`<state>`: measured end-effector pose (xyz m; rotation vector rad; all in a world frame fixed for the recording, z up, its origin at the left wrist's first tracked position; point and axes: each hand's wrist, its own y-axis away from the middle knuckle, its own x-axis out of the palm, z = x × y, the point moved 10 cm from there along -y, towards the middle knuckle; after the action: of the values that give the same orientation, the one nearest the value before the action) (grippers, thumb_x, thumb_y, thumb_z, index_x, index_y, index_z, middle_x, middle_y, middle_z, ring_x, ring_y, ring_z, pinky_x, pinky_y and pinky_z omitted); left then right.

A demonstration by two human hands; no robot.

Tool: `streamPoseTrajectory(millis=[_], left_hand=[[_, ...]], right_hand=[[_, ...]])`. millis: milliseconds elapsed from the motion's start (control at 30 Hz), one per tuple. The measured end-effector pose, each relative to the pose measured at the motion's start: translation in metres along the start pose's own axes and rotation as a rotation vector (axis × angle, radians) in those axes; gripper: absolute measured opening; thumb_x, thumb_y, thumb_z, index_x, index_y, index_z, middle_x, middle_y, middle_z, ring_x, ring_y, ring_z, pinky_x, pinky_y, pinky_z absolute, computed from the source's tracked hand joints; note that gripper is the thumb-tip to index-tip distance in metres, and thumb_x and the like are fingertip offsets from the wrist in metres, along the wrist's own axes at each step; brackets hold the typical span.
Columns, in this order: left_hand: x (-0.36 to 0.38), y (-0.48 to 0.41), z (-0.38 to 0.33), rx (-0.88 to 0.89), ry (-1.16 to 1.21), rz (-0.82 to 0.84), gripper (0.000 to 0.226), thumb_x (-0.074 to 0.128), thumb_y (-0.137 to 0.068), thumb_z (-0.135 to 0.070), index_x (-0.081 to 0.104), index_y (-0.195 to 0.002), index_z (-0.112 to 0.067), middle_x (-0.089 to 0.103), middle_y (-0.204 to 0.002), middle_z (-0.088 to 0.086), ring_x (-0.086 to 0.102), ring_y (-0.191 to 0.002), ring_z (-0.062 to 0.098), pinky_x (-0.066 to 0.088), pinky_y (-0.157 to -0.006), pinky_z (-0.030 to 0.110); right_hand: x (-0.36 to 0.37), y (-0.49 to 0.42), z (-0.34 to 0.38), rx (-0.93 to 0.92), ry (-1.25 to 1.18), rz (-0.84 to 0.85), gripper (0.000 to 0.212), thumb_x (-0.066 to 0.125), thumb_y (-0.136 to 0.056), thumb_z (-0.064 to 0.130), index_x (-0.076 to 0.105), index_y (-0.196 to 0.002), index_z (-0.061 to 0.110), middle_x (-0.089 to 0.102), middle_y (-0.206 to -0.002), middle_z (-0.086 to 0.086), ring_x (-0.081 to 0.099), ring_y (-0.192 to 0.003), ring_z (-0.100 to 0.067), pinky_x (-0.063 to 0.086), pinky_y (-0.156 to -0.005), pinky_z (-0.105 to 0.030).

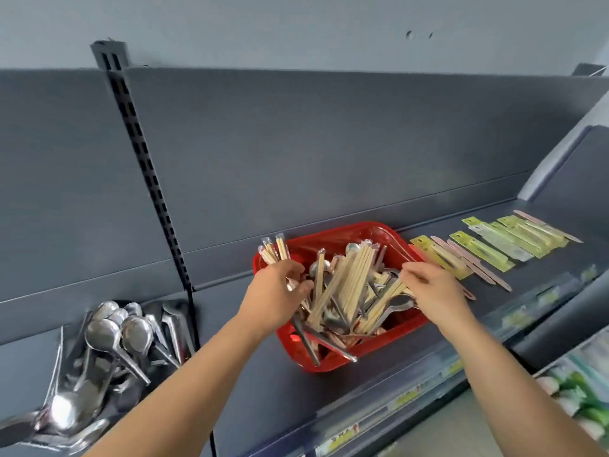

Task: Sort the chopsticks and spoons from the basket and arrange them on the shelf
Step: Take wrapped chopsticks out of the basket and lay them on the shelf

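Spoons (pixel 108 338) lie piled at the shelf's (pixel 263 407) left end, yet the basket (pixel 333 359) is far from empty; the left hand (pixel 280 285) grips chopsticks (pixel 273 250), the right hand (pixel 431 288) pinches others.

Left forearm (pixel 184 367) and right forearm (pixel 494 354) are bare and reach from the near edge, converging toward the far middle. Left hand (pixel 280 285) palm down, fingers curled round a few wrapped chopsticks (pixel 273 250) sticking out its far side. Right hand (pixel 431 286) palm down, fingertips curled onto loose chopsticks (pixel 385 298); actual pinch unclear. Hands apart.
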<state>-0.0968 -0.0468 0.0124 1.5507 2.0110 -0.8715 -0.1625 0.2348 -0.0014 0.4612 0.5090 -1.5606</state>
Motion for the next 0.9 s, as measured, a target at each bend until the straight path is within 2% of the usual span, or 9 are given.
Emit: streamPoseTrajectory(millis=[100,233,333,400,467,567,700,800,900], left_hand=[[0.046,-0.029,-0.007,-0.021,-0.158,0.105,0.038,0.069,-0.083,-0.041,0.066,-0.112,-0.017,0.07,-0.102,-0.002,0.064,-0.091,0.019,0.047,-0.073,0.027],[0.078,-0.055,0.004,-0.128,-0.482,0.179,0.04,0.065,-0.076,-0.053,0.063,-0.1,-0.021,0.067,-0.092,-0.001,0.063,-0.086,0.023,0.041,-0.064,0.028],[0.087,-0.066,0.013,-0.201,-0.539,0.173,0.035,0.064,-0.075,-0.05,0.061,-0.094,-0.021,0.066,-0.088,-0.003,0.061,-0.079,0.021,0.04,-0.061,0.028],[0.091,-0.07,0.017,-0.229,-0.529,0.17,0.032,0.063,-0.074,-0.047,0.061,-0.091,-0.02,0.064,-0.084,-0.004,0.061,-0.078,0.021,0.04,-0.061,0.028],[0.091,-0.071,0.019,-0.259,-0.502,0.155,0.029,0.06,-0.075,-0.046,0.061,-0.089,-0.021,0.059,-0.077,-0.006,0.058,-0.072,0.02,0.04,-0.06,0.028],[0.088,-0.071,0.021,-0.297,-0.399,0.095,0.025,0.057,-0.081,-0.047,0.05,-0.072,-0.024,0.053,-0.065,-0.008,0.05,-0.057,0.012,0.032,-0.049,0.027],[0.085,-0.071,0.018,-0.294,-0.117,0.065,0.025,0.055,-0.091,-0.036,0.048,-0.072,-0.022,0.053,-0.061,-0.005,0.048,-0.051,0.01,0.031,-0.046,0.024],[0.082,-0.075,0.011,-0.302,0.024,0.043,0.014,0.047,-0.095,-0.028,0.049,-0.083,-0.021,0.06,-0.071,0.001,0.051,-0.053,0.011,0.037,-0.047,0.023],[0.088,-0.083,0.005,-0.313,0.033,0.032,0.007,0.051,-0.091,-0.025,0.051,-0.085,-0.021,0.059,-0.071,-0.001,0.051,-0.053,0.01,0.036,-0.043,0.019]], right_hand=[[0.002,-0.028,-0.016,0.01,0.005,0.075,0.029,0.066,-0.09,0.022,0.069,-0.117,0.014,0.069,-0.114,0.003,0.06,-0.098,-0.008,0.042,-0.086,-0.023],[0.026,-0.066,-0.023,-0.021,0.019,0.182,0.032,0.072,-0.084,0.021,0.071,-0.113,0.008,0.071,-0.109,-0.002,0.064,-0.096,-0.011,0.046,-0.085,-0.024],[0.05,-0.086,-0.025,-0.012,0.092,0.264,0.036,0.073,-0.08,0.021,0.068,-0.098,-0.01,0.07,-0.095,-0.024,0.066,-0.079,-0.025,0.055,-0.081,-0.042],[0.066,-0.094,-0.025,0.003,0.12,0.327,0.034,0.072,-0.078,0.022,0.065,-0.081,-0.011,0.067,-0.076,-0.027,0.057,-0.061,-0.022,0.054,-0.069,-0.047],[0.077,-0.101,-0.024,0.019,0.178,0.358,0.031,0.074,-0.077,0.031,0.058,-0.062,0.008,0.063,-0.058,-0.01,0.058,-0.055,-0.021,0.055,-0.061,-0.045],[0.085,-0.11,-0.022,0.041,0.233,0.353,0.033,0.078,-0.071,0.043,0.062,-0.072,0.014,0.067,-0.068,-0.003,0.069,-0.066,-0.021,0.05,-0.055,-0.029],[0.094,-0.12,-0.026,0.072,0.108,0.355,0.037,0.083,-0.069,0.027,0.062,-0.093,0.009,0.069,-0.088,-0.008,0.069,-0.079,-0.023,0.049,-0.062,-0.028],[0.097,-0.125,-0.032,0.145,-0.041,0.401,0.024,0.08,-0.071,0.014,0.067,-0.091,0.009,0.064,-0.075,-0.007,0.059,-0.061,-0.018,0.043,-0.055,-0.028],[0.09,-0.132,-0.037,0.153,-0.09,0.448,0.009,0.065,-0.077,0.006,0.059,-0.071,0.011,0.05,-0.056,-0.002,0.044,-0.043,-0.013,0.034,-0.045,-0.027]])
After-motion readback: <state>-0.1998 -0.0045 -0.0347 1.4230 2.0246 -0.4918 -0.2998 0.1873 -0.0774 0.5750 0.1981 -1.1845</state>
